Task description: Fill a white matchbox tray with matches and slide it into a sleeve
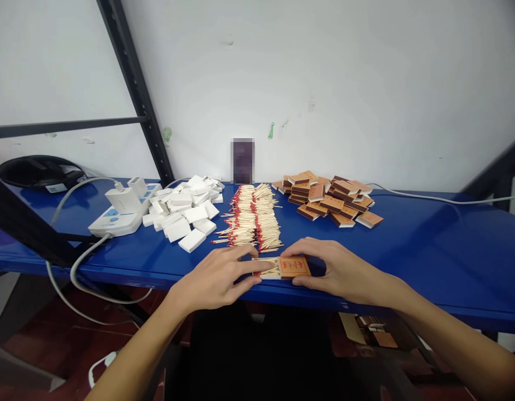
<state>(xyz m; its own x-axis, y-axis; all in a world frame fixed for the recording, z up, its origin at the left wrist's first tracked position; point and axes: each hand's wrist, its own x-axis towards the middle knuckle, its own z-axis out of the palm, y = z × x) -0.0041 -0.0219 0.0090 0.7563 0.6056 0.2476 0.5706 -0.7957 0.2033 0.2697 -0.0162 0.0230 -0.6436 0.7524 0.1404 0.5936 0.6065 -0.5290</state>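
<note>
Pinching a little white tray [272,277], the left hand [221,274] is on the near side of the match pile [268,225]. Its grip is closed on the tray, with one finger reaching over the top. Some red-tipped matches [274,273] lie in the tray. The right hand [338,268] is also on the near side of the match pile, with its grip closed on an orange cover [294,267] that has red marks. The tray meets the end of the cover, but it is hard to tell how far it goes inside.

The match pile lies in two rows on a blue desk [428,245]. Left of the match pile is a heap of white boxes [194,214], and farther left is a white power strip [115,223]. Right of the match pile is a heap of orange boxes [331,203] with brown sides. Behind the match pile, a dark blurry shape [243,161] stands by the white wall [344,72].
</note>
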